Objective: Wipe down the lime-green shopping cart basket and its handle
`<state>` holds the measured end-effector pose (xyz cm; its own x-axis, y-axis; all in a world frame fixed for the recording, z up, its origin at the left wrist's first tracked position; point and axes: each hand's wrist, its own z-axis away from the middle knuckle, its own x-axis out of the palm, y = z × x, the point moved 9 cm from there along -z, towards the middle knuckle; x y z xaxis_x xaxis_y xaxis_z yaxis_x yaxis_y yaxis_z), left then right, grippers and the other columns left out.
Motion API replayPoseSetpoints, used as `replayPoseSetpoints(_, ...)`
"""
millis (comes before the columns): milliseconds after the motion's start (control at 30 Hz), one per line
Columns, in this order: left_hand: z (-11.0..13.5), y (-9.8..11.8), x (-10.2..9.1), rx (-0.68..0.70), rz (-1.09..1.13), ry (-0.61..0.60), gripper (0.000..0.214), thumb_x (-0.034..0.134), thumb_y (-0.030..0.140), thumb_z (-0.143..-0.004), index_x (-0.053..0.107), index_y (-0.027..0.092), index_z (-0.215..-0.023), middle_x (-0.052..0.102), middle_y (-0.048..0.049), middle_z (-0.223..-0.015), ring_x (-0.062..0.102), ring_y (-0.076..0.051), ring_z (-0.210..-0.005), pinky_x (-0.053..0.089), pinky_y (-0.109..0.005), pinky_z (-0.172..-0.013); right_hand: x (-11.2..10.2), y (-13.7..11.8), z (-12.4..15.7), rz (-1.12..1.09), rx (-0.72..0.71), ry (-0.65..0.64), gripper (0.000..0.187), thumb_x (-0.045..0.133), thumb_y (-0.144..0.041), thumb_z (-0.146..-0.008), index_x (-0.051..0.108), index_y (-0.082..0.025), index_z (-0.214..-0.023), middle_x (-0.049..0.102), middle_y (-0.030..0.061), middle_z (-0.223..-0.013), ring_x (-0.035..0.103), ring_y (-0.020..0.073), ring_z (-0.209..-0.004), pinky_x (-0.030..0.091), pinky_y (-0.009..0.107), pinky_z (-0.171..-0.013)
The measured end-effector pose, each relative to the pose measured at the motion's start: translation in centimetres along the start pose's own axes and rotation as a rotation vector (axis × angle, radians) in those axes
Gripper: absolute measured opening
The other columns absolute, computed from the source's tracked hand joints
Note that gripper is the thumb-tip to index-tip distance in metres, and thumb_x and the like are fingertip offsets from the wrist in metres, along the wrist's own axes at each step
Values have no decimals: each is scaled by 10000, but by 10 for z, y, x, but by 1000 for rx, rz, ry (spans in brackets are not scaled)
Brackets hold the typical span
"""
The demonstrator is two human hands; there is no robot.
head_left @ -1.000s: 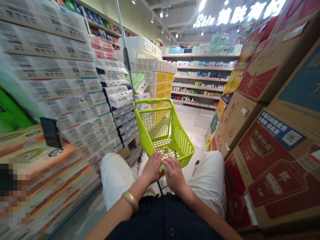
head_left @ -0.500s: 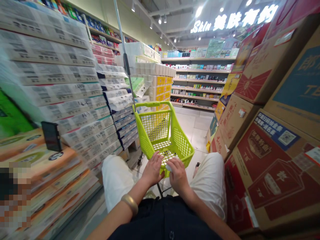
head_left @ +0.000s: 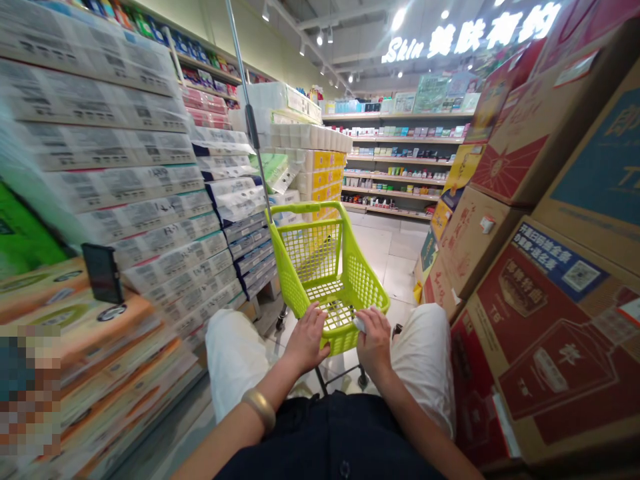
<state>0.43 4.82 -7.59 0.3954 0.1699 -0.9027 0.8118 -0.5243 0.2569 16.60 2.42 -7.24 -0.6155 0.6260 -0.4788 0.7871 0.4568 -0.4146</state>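
A lime-green plastic shopping cart (head_left: 361, 287) stands between my knees, its lattice basket tilted toward me. My left hand (head_left: 307, 339) grips the near rim at its left part, fingers over the edge and thumb on the outside. At the right part of the same rim is my right hand (head_left: 376, 339), closed on a small white wipe (head_left: 359, 324) pressed against the plastic. Most of the wipe is hidden by the fingers; whether it is paper or cloth I cannot tell. Nothing lies on the basket's visible floor.
Stacked wrapped packs (head_left: 150, 173) rise on the left, with a dark phone-like device (head_left: 103, 272) upright on orange packs (head_left: 135, 313). Cardboard cartons (head_left: 550, 333) line the right. A metal pole (head_left: 245, 87) rises from the cart's far left corner. Product shelves (head_left: 400, 160) stand ahead.
My right hand has slid to the right along the near rim with the white wipe, away from my left hand. The left hand and the cart have stayed in place.
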Motion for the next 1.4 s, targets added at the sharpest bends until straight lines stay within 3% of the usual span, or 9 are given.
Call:
replayPoseSetpoints(100, 0, 1, 1, 15, 26, -5, 584, 623, 206, -674, 450, 169, -1231, 496, -145, -1297, 265, -322, -1429, 309, -508, -1163, 22, -53, 10, -106, -174, -163, 490, 432, -31, -744, 612, -218, -1160, 634, 60, -1156, 464, 228, -1229, 299, 418, -1102)
replayPoseSetpoints(200, 1, 0, 0, 23, 39, -5, 596, 630, 198, -663, 444, 183, -1229, 497, -140, -1301, 258, -316, -1433, 312, -516, -1160, 26, -68, 12, -136, -253, -237, 494, 436, -34, -758, 601, -231, -1180, 639, 45, -1167, 476, 211, -1220, 289, 398, -1111)
replayPoseSetpoints(433, 2, 0, -1, 19, 10, 22, 550, 642, 214, -691, 458, 199, -1210, 501, -125, -1297, 279, -312, -1429, 327, -495, -1160, -20, 38, -14, 51, 54, 37, 414, 435, -42, -747, 652, -196, -1064, 659, 84, -1082, 530, 249, -1123, 374, 438, -1018)
replayPoseSetpoints(500, 1, 0, -1, 17, 5, 19, 550, 644, 214, -691, 461, 192, -1209, 503, -132, -1295, 282, -315, -1426, 326, -498, -1161, -25, 47, -15, 70, 106, 80, 417, 434, -44, -742, 659, -193, -1059, 655, 93, -1075, 531, 259, -1108, 389, 447, -997)
replayPoseSetpoints(800, 1, 3, -2, 33, 35, 24, 575, 645, 204, -665, 461, 180, -1209, 502, -139, -1283, 267, -319, -1428, 327, -506, -1154, 21, -67, 14, -112, -253, -257, 526, 459, -35, -749, 606, -239, -1211, 629, 49, -1186, 470, 220, -1210, 319, 401, -1076)
replayPoseSetpoints(867, 1, 2, -3, 30, 24, 26, 560, 642, 209, -674, 464, 181, -1205, 501, -134, -1280, 272, -317, -1427, 324, -497, -1158, 16, -55, 11, -86, -245, -247, 497, 462, -42, -765, 612, -239, -1197, 640, 46, -1174, 487, 215, -1197, 309, 402, -1078)
replayPoseSetpoints(1033, 1, 2, -1, 17, 4, 19, 537, 638, 218, -684, 465, 179, -1191, 501, -140, -1284, 282, -323, -1421, 334, -498, -1153, -17, 27, -8, 67, -8, 0, 439, 430, -46, -773, 651, -202, -1120, 656, 80, -1130, 524, 239, -1151, 369, 422, -1012)
replayPoseSetpoints(1133, 2, 2, -1, 11, 12, 34, 529, 634, 215, -686, 460, 189, -1185, 496, -142, -1293, 277, -321, -1424, 338, -506, -1146, -21, 41, -8, 91, 67, 74, 455, 411, -40, -764, 654, -195, -1115, 650, 92, -1127, 516, 254, -1164, 384, 440, -1008)
replayPoseSetpoints(1400, 1, 3, -1, 22, 43, 16, 573, 629, 198, -657, 446, 208, -1199, 496, -126, -1286, 268, -327, -1429, 344, -528, -1136, 25, -65, 15, -74, -220, -229, 508, 446, -34, -772, 605, -237, -1210, 634, 51, -1196, 480, 218, -1216, 307, 394, -1086)
